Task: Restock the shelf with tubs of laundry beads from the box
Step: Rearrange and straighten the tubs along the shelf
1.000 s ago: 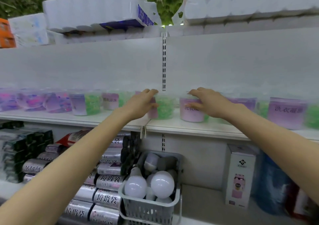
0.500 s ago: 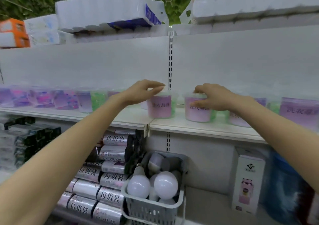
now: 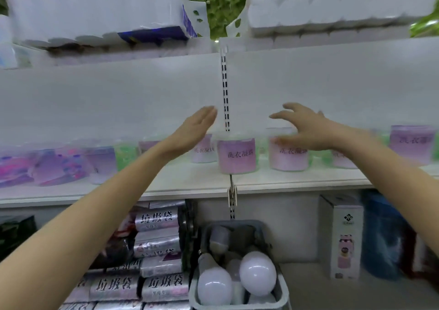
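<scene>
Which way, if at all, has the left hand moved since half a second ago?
Yes. The left hand has lifted off the pink-labelled tub, up and slightly left, now open beside the slotted upright.

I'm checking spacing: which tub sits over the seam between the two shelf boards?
The tub with its pink label fully in view, directly under the slotted upright; its neighbours stand off to either side.

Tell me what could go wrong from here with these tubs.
The right hand hovers open close to a tub; a careless sweep might knock it over. The middle tub stands over the joint between shelf boards, so it may wobble. A fallen tub could hit the light bulbs below.
</scene>
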Action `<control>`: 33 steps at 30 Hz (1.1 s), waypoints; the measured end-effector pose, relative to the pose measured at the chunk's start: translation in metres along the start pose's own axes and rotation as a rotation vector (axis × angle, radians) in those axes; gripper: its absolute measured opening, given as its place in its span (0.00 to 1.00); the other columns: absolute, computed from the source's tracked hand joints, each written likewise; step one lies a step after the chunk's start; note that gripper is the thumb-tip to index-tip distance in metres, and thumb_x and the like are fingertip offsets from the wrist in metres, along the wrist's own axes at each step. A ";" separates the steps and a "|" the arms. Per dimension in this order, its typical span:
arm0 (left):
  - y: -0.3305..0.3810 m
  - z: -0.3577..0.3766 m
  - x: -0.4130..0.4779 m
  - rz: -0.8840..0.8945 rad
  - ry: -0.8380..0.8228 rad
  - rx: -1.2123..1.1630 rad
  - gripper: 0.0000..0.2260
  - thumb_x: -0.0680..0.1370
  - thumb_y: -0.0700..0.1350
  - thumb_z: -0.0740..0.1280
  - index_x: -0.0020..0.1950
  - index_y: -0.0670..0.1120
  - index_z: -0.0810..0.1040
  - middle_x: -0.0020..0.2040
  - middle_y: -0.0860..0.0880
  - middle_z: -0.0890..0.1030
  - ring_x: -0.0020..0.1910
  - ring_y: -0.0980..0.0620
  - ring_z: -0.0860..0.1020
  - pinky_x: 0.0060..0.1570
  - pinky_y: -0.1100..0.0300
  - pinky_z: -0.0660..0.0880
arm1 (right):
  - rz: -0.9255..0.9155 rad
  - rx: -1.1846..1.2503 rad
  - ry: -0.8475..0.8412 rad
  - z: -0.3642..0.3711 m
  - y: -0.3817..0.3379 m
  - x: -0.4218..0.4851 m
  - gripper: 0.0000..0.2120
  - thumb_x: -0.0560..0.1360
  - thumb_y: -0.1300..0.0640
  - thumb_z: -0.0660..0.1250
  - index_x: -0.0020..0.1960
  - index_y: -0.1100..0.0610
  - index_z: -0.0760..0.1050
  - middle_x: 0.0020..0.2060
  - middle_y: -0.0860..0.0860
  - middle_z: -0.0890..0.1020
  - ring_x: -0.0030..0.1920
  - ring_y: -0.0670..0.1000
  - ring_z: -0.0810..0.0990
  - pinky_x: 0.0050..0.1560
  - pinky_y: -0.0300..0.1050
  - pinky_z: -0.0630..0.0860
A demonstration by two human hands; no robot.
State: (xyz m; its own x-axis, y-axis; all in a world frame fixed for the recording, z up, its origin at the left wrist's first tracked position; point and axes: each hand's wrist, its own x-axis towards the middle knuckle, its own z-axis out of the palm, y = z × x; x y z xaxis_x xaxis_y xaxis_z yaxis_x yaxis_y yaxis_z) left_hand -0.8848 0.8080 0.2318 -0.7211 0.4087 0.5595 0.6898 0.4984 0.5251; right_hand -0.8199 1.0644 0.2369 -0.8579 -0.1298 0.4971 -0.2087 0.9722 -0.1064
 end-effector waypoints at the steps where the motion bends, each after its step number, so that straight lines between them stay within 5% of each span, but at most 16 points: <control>1: -0.009 -0.006 0.006 -0.062 0.069 -0.043 0.25 0.82 0.56 0.50 0.76 0.48 0.55 0.76 0.54 0.56 0.74 0.57 0.54 0.70 0.61 0.49 | -0.058 0.013 0.093 0.004 -0.010 0.001 0.29 0.74 0.39 0.62 0.73 0.44 0.61 0.75 0.52 0.55 0.75 0.51 0.53 0.72 0.63 0.47; 5: -0.049 -0.018 0.028 -0.373 0.138 -0.144 0.22 0.82 0.43 0.54 0.75 0.39 0.54 0.74 0.43 0.59 0.70 0.47 0.62 0.67 0.57 0.58 | -0.321 -0.082 0.133 0.027 -0.055 0.009 0.31 0.75 0.32 0.53 0.74 0.44 0.59 0.75 0.49 0.59 0.74 0.51 0.57 0.72 0.58 0.54; 7: -0.065 -0.015 0.034 -0.463 0.138 -0.145 0.19 0.80 0.38 0.54 0.70 0.35 0.59 0.60 0.40 0.71 0.55 0.47 0.69 0.54 0.59 0.64 | -0.294 -0.084 0.080 0.039 -0.065 0.015 0.26 0.78 0.40 0.56 0.74 0.45 0.60 0.72 0.48 0.65 0.71 0.52 0.63 0.70 0.52 0.59; 9: -0.072 -0.006 0.039 -0.496 0.159 -0.133 0.18 0.80 0.38 0.54 0.68 0.33 0.61 0.50 0.41 0.72 0.47 0.46 0.70 0.45 0.58 0.67 | -0.268 -0.035 0.088 0.049 -0.066 0.019 0.22 0.79 0.45 0.57 0.72 0.48 0.64 0.66 0.50 0.72 0.65 0.55 0.70 0.64 0.48 0.65; 15: -0.086 0.012 0.062 -0.594 0.176 -0.391 0.21 0.82 0.50 0.52 0.72 0.40 0.58 0.67 0.39 0.65 0.52 0.41 0.71 0.54 0.45 0.72 | -0.278 -0.005 0.198 0.058 -0.064 0.019 0.19 0.80 0.47 0.57 0.70 0.49 0.67 0.61 0.48 0.76 0.58 0.54 0.72 0.58 0.41 0.61; 18: -0.093 0.011 0.071 -0.641 0.126 -0.625 0.22 0.82 0.47 0.57 0.72 0.40 0.58 0.65 0.36 0.64 0.49 0.37 0.75 0.42 0.46 0.75 | -0.297 -0.008 0.218 0.060 -0.064 0.020 0.19 0.80 0.47 0.57 0.69 0.49 0.68 0.60 0.48 0.76 0.58 0.53 0.72 0.58 0.41 0.61; 20: -0.090 0.017 0.076 -0.663 0.105 -0.699 0.17 0.81 0.40 0.59 0.69 0.37 0.64 0.64 0.35 0.65 0.60 0.35 0.72 0.36 0.47 0.80 | -0.293 0.005 0.223 0.061 -0.062 0.020 0.18 0.80 0.47 0.58 0.69 0.50 0.69 0.59 0.49 0.76 0.57 0.54 0.73 0.58 0.43 0.62; 22: -0.081 0.021 0.079 -0.653 0.043 -0.672 0.12 0.80 0.38 0.56 0.61 0.36 0.68 0.57 0.36 0.72 0.53 0.37 0.75 0.30 0.53 0.79 | -0.296 0.018 0.233 0.062 -0.061 0.021 0.18 0.80 0.48 0.58 0.68 0.50 0.69 0.59 0.50 0.77 0.56 0.55 0.73 0.59 0.44 0.63; 24: -0.074 0.017 0.079 -0.650 -0.040 -0.629 0.10 0.81 0.44 0.54 0.57 0.40 0.67 0.44 0.40 0.74 0.37 0.40 0.76 0.33 0.54 0.75 | -0.301 0.030 0.225 0.064 -0.061 0.022 0.18 0.80 0.48 0.58 0.68 0.50 0.70 0.59 0.50 0.77 0.56 0.56 0.73 0.60 0.46 0.63; 27: -0.073 0.010 0.083 -0.643 -0.147 -0.562 0.16 0.80 0.54 0.57 0.56 0.41 0.70 0.45 0.41 0.76 0.37 0.41 0.77 0.43 0.51 0.75 | -0.312 0.020 0.230 0.065 -0.061 0.023 0.17 0.80 0.48 0.58 0.68 0.50 0.70 0.60 0.50 0.76 0.56 0.56 0.73 0.61 0.47 0.64; 30: -0.062 0.016 0.084 -0.631 -0.175 -0.447 0.08 0.79 0.46 0.62 0.53 0.42 0.73 0.50 0.41 0.75 0.43 0.43 0.77 0.43 0.52 0.79 | -0.309 0.025 0.235 0.064 -0.060 0.022 0.17 0.80 0.48 0.58 0.67 0.50 0.70 0.60 0.50 0.76 0.56 0.57 0.73 0.61 0.48 0.64; 33: -0.055 0.021 0.084 -0.601 -0.121 -0.425 0.04 0.79 0.36 0.58 0.49 0.40 0.72 0.45 0.43 0.74 0.40 0.48 0.76 0.29 0.58 0.79 | -0.317 0.031 0.254 0.065 -0.062 0.019 0.16 0.79 0.47 0.58 0.63 0.51 0.73 0.55 0.51 0.79 0.51 0.58 0.75 0.58 0.52 0.69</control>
State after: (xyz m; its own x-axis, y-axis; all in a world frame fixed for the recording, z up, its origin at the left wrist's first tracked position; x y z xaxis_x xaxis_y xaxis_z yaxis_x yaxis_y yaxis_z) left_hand -0.9842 0.8308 0.2366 -0.9668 0.2528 0.0362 0.1222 0.3337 0.9347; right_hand -0.8540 0.9892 0.1966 -0.6063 -0.3657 0.7061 -0.4612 0.8851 0.0624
